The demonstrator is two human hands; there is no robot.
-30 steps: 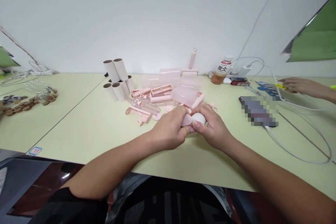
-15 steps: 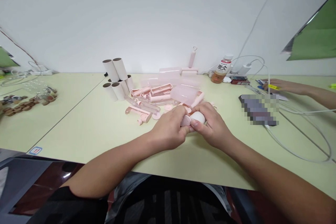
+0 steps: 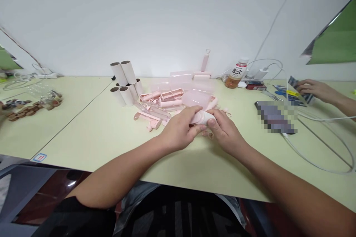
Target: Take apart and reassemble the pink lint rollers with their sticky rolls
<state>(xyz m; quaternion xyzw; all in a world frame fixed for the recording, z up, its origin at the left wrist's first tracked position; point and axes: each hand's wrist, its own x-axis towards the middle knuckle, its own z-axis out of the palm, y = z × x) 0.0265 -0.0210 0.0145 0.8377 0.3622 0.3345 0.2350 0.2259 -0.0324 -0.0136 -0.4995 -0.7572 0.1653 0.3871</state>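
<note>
Nearest, the left hand and right hand meet above the table, both clenched on a pale pink piece held between their fingertips, just clear of the tabletop. A moment ago a white rounded end showed between the hands. Now only the pink body shows, and the hands sit slightly farther out and higher. The piece seems turned or pushed together, though I cannot tell which. Just behind lies a heap of pink parts, with tubes to its left. A phone and cable lie to the right. Farther back stand a bottle and a roller; a co-worker's hand has lifted some cards.
</note>
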